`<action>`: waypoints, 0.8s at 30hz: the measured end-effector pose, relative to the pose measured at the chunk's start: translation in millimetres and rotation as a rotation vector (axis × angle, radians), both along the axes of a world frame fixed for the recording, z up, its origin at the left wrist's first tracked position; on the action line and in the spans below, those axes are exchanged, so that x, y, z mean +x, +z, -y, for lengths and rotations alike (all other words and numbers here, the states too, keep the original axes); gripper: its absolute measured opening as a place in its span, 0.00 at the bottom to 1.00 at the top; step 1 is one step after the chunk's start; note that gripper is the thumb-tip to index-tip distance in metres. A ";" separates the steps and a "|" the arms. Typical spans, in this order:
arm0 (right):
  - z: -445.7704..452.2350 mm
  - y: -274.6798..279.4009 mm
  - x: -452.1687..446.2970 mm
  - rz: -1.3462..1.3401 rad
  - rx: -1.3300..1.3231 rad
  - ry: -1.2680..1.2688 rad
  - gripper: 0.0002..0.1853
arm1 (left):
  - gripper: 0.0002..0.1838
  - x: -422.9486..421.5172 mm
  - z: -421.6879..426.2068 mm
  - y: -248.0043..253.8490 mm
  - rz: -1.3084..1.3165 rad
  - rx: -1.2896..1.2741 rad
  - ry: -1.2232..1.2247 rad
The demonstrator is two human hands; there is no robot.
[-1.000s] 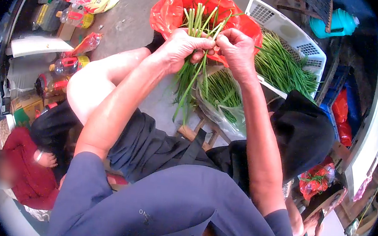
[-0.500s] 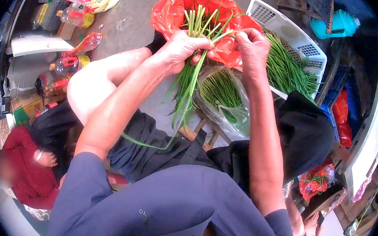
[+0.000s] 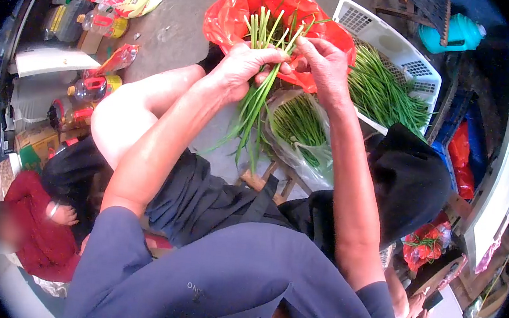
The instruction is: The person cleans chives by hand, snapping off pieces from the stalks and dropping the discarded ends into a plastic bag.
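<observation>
Green stalks [image 3: 256, 105] sit bunched in a person's left hand [image 3: 247, 65], fingers wrapped round them, pale ends pointing far, leaves hanging near; the right hand's [image 3: 326, 66] fingertips meet at those ends, their grip unclear. Beyond, a red bag [image 3: 233, 11] gapes on grey floor [image 3: 182, 17], white basket [image 3: 353, 20] right, bottles [image 3: 106, 23] left.

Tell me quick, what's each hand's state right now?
Left hand: closed, holding a bunch of green stalks.
Right hand: partly curled, close by those stalks; whether it grips any can't be told.
</observation>
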State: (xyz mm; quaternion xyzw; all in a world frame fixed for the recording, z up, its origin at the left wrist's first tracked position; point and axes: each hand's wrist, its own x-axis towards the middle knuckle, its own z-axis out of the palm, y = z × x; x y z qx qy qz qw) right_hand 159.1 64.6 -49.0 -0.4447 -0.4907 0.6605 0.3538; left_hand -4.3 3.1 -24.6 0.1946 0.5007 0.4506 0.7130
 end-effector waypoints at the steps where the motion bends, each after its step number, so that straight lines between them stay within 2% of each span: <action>1: 1.3 0.0 -1.4 -0.009 -0.031 0.027 0.16 | 0.05 0.1 0.0 -1.5 -0.005 0.008 0.005; 10: 5.3 1.6 -3.2 -0.048 -0.018 0.146 0.14 | 0.05 3.2 0.9 -3.9 -0.044 0.009 0.021; 24: 2.5 -13.7 -2.4 0.030 0.020 0.084 0.13 | 0.05 3.7 0.1 -1.0 -0.047 -0.013 0.009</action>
